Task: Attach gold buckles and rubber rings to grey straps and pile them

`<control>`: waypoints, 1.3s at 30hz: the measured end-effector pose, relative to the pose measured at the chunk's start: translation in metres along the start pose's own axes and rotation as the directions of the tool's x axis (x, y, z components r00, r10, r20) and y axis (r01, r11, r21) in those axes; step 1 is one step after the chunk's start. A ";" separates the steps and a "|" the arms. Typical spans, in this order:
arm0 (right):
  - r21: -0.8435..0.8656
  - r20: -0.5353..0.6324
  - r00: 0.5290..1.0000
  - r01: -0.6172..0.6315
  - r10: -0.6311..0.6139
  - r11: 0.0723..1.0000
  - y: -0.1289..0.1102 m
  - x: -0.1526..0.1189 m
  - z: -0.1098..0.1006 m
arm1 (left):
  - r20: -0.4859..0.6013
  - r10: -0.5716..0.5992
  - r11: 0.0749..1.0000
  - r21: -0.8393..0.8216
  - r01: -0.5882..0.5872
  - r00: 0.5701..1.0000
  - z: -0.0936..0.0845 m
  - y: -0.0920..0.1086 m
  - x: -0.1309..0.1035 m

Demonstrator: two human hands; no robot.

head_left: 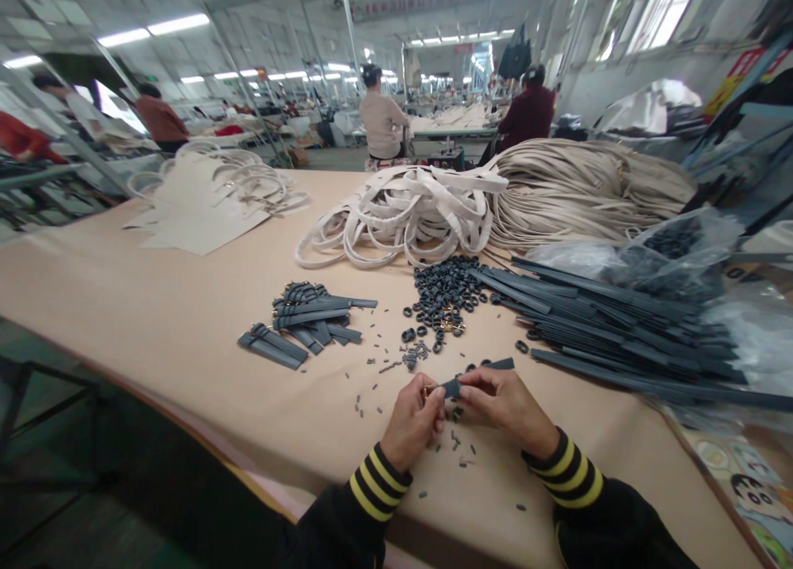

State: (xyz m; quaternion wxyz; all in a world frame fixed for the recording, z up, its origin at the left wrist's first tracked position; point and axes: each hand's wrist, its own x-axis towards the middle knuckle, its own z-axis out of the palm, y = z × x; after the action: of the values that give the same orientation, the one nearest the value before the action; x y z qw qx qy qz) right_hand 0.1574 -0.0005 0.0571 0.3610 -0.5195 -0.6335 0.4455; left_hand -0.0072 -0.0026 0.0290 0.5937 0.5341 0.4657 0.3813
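My left hand pinches the left end of a short dark strap, where a bit of gold-coloured metal shows at the fingers. The fingers of my right hand are closed on the same strap a little to the right, and its free end sticks out above that hand. Beyond my hands lies a heap of small dark loops, with tiny grey pieces scattered nearer. Left of them is a pile of short dark straps with buckles. Long dark strips lie to the right.
Pale straps are heaped in loops at the table's far side, beside a large beige bundle. Flat pale pieces lie at the far left of the table. Clear plastic bags stand right. People sit beyond.
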 end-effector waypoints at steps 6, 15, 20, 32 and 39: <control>0.081 0.000 1.000 0.023 -0.023 0.996 0.005 -0.001 0.000 | 0.020 0.024 0.999 0.036 -0.025 1.000 -0.002 0.003 0.000; 0.448 0.028 0.994 -0.104 0.103 0.888 0.011 -0.003 0.011 | -0.018 0.149 0.949 0.283 -0.138 0.989 -0.004 -0.004 -0.001; 0.652 0.081 0.972 -0.220 0.221 0.726 0.008 -0.004 0.017 | -0.098 0.199 0.942 0.295 -0.162 0.975 -0.002 -0.005 -0.002; -0.100 -0.201 0.954 0.207 -0.224 0.973 0.006 -0.003 0.017 | -0.048 0.246 0.888 0.412 -0.206 0.968 -0.004 -0.002 -0.001; 0.006 -0.141 0.981 0.136 -0.133 0.991 0.012 0.000 0.016 | -0.036 0.194 0.934 0.313 -0.173 0.980 -0.002 -0.002 -0.002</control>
State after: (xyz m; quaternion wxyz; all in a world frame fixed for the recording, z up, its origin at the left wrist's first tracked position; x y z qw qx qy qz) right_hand 0.1469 -0.0027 0.0404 0.4380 -0.5028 -0.6367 0.3872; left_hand -0.0094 -0.0046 0.0273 0.4492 0.6484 0.4868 0.3753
